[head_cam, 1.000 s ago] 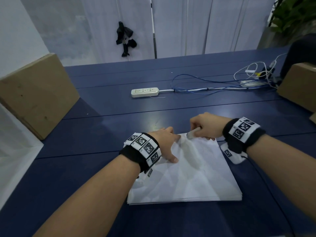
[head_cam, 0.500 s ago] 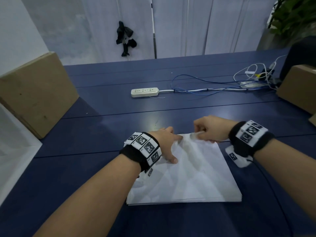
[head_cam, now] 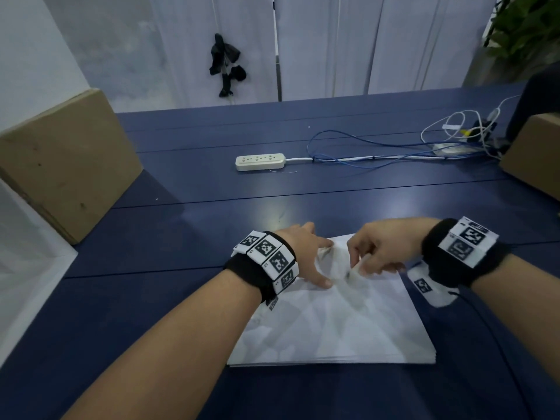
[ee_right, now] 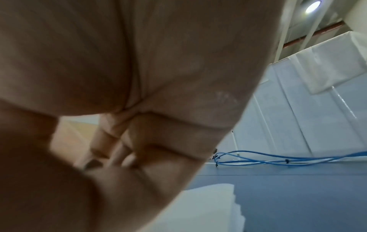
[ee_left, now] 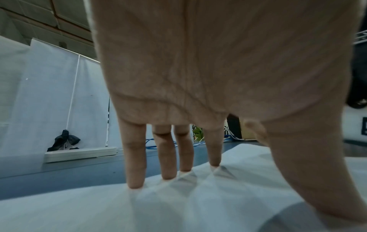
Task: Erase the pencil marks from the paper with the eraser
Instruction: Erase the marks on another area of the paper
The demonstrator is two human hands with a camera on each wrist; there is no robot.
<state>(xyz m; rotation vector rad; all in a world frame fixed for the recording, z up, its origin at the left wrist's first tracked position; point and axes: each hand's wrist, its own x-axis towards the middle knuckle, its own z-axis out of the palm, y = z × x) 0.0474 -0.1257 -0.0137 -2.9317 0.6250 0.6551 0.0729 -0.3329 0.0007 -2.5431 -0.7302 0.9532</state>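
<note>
A stack of white paper [head_cam: 333, 322] lies on the blue table in front of me. My left hand [head_cam: 315, 259] presses its far left corner flat with straight, spread fingers [ee_left: 135, 177], which dent the top sheet [ee_left: 178, 207]. My right hand [head_cam: 359, 262] is curled, pinching a small whitish eraser [head_cam: 357, 269] whose tip touches the sheet just right of the left thumb. Faint grey pencil marks [head_cam: 326, 253] show between the two hands. In the right wrist view the curled fingers [ee_right: 158, 141] hide the eraser.
A white power strip [head_cam: 260, 161] with blue and white cables [head_cam: 378, 159] lies further back on the table [head_cam: 181, 253]. Cardboard boxes stand at the left [head_cam: 66, 159] and right [head_cam: 536, 153] edges. A thin black wire [head_cam: 485, 322] trails from my right wrist.
My right hand has slid with the eraser from the paper's far edge left and toward me, close to the left thumb. The left hand has stayed pressed on the paper.
</note>
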